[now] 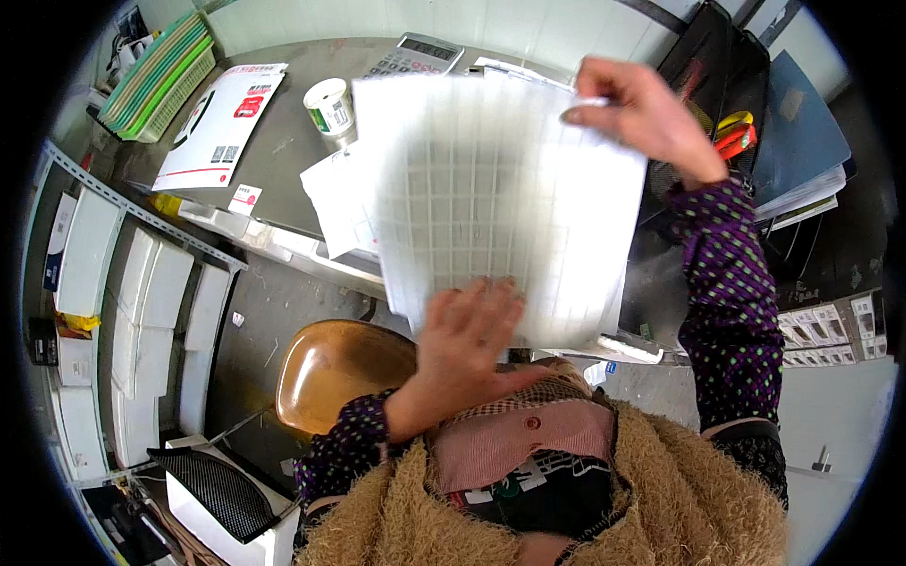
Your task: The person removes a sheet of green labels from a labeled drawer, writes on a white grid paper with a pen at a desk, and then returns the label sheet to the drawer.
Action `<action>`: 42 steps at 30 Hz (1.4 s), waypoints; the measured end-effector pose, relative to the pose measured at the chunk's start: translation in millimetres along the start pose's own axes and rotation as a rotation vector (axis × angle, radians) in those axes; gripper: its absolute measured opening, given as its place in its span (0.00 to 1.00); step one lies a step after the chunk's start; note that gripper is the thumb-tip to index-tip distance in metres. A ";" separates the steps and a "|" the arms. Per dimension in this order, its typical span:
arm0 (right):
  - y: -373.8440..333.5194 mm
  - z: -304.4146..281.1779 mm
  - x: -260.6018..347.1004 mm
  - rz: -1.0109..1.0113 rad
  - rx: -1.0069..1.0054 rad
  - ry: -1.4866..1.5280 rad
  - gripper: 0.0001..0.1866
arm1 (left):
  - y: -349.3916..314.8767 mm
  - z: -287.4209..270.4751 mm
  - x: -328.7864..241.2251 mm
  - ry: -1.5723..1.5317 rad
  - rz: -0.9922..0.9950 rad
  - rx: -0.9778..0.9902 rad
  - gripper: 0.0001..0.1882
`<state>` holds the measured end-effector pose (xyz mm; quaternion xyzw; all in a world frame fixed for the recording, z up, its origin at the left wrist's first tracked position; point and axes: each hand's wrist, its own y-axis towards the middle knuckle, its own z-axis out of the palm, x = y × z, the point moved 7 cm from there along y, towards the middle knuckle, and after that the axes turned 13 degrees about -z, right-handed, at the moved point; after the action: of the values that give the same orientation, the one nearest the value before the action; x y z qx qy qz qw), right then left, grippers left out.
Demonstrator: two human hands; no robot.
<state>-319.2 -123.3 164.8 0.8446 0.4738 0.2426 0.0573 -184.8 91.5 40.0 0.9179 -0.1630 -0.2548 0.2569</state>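
Observation:
A white paper sheet with a faint printed grid lies in front of me, partly blurred, over the near part of the table. My right hand pinches its far right corner between thumb and fingers. At the near edge of the sheet, my left hand rests palm down with its fingers stretched out over the paper. Other loose papers stick out from beneath the sheet on its left. Behind it, a grey calculator is partly covered.
A white paper cup stands left of the sheet, near a printed white envelope. Green plastic baskets are stacked at the far left. Right are orange-handled scissors and a blue folder. A brown stool stands below the table edge.

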 end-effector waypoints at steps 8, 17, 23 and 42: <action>-58.0 -109.7 149.1 -0.595 -0.622 -0.564 0.09 | 68.3 -107.2 109.9 -0.377 -0.373 -0.583 0.52; -74.9 -130.3 101.3 -0.212 -0.606 -0.226 0.10 | 46.5 -79.9 150.6 -1.213 -0.629 -0.134 0.10; -89.3 -123.2 25.2 0.122 -0.415 0.120 0.10 | -47.9 -9.0 178.1 -0.557 -1.185 0.407 0.19; -9.4 111.2 -69.3 0.146 0.196 0.105 0.09 | -45.0 6.2 114.4 -1.774 -1.413 0.164 0.16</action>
<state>-304.8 -160.8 39.7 0.8646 0.4348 0.2424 -0.0684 -87.2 76.6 -33.5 0.3143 0.2505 -0.8910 -0.2111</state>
